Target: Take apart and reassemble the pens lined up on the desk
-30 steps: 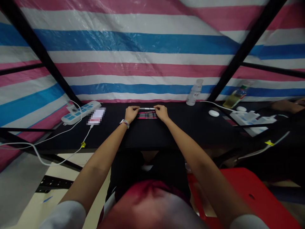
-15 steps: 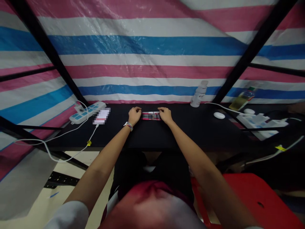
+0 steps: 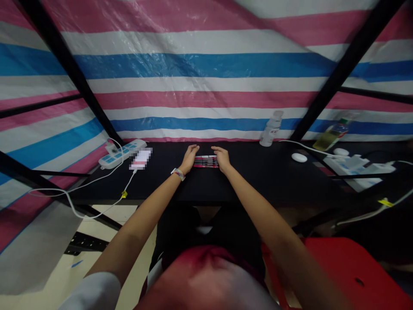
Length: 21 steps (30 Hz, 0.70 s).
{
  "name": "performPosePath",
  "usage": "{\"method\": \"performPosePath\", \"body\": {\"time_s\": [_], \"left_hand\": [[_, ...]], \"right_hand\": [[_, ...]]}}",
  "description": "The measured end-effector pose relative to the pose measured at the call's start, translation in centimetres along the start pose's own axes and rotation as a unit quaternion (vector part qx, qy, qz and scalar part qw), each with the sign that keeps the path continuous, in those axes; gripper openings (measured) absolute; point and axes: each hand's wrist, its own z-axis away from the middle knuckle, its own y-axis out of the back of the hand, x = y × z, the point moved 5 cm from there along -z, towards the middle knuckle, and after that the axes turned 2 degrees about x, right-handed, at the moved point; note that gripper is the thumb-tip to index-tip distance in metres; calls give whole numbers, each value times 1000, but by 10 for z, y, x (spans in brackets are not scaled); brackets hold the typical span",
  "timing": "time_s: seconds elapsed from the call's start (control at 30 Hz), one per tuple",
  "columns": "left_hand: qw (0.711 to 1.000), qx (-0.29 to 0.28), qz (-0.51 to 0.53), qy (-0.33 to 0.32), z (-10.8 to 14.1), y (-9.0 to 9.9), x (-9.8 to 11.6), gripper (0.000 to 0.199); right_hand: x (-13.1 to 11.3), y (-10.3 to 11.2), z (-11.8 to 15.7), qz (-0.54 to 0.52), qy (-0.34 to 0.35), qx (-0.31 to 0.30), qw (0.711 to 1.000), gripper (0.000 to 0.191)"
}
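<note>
Striped sheeting [image 3: 206, 64] hangs behind one black table [image 3: 264, 170]. At its middle lies one row of slim pens [image 3: 206, 162], packed too tightly for me to count, with one white pen [image 3: 206, 156] along the far edge. One left hand [image 3: 189, 159] and one right hand [image 3: 223, 159] flank the ends, fingers loosely open; whether the palms press the pens, I can't tell. Two bottles [image 3: 270, 130] stand far right, and one red stool [image 3: 342, 258] near right.

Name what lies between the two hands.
In the head view, a row of pens lies between the left hand and right hand, on the black tabletop.
</note>
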Motion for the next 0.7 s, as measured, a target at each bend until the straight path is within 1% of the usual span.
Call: {"method": "performPosePath", "body": {"time_s": [0.2, 0.33, 0.4, 0.5, 0.57, 0.6, 0.67, 0.7], "left_hand": [[999, 9, 37, -11, 40, 10, 7, 23], [999, 11, 36, -19, 67, 14, 13, 24], [999, 9, 34, -21, 75, 15, 16, 24], [999, 17, 24, -16, 79, 17, 19, 22], [999, 27, 20, -9, 78, 18, 21, 21], [999, 29, 20, -7, 78, 19, 21, 21], [999, 29, 19, -9, 78, 19, 23, 21], [999, 28, 19, -10, 78, 19, 24, 21]], "right_hand": [[-2, 10, 41, -44, -2, -21, 999, 35], [-3, 18, 66, -59, 3, -38, 998, 33], [-4, 21, 73, -51, 11, -40, 998, 33], [-7, 22, 76, -19, 26, -39, 999, 33], [-12, 24, 78, 9, 50, -43, 998, 31], [-16, 25, 80, 27, 72, -45, 996, 30], [-27, 29, 88, 76, 139, -51, 986, 24], [-34, 31, 94, 109, 181, -59, 976, 21]]}}
